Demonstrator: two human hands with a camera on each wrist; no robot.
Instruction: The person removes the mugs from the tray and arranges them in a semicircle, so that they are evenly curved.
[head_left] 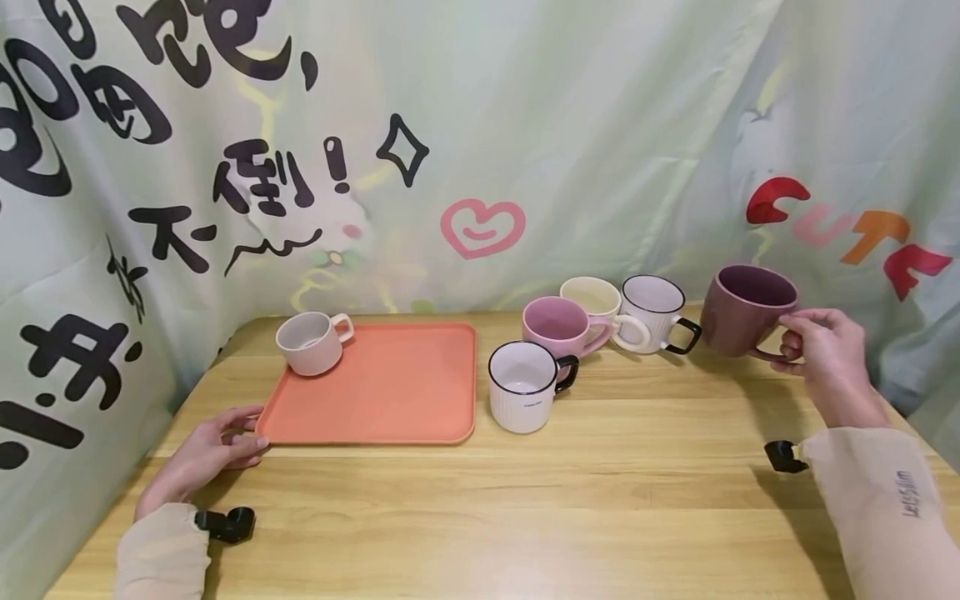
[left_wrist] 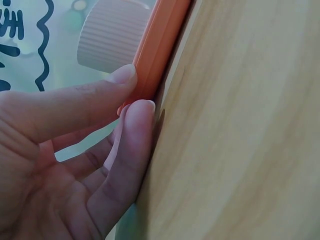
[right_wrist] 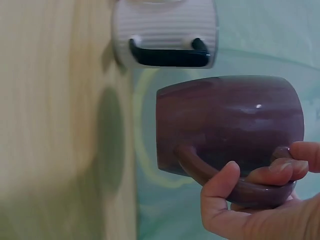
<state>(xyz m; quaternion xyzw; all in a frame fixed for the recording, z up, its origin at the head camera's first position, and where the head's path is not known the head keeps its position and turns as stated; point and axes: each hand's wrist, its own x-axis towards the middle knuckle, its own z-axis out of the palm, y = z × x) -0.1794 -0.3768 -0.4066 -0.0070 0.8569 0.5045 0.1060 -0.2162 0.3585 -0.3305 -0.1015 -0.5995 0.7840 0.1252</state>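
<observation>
My right hand [head_left: 832, 354] grips the handle of a dark purple mug [head_left: 742, 312] at the back right. The right wrist view shows that mug [right_wrist: 230, 122] upright and raised off the table, its shadow apart from its base. At the left, my left hand [head_left: 210, 450] pinches the near left corner of an orange tray [head_left: 405, 392]. In the left wrist view, fingertips [left_wrist: 125, 75] lie against the edge of the tray [left_wrist: 160, 50]. A small pale grey cup [head_left: 309, 346] stands on the tray's far left corner.
Between tray and purple mug stand a white mug with black handle [head_left: 521, 392], a pink mug [head_left: 555, 325], a cream mug [head_left: 591, 293] and another black-handled white mug [head_left: 652, 317]. A printed curtain [head_left: 600, 125] hangs behind the wooden table [head_left: 525, 517].
</observation>
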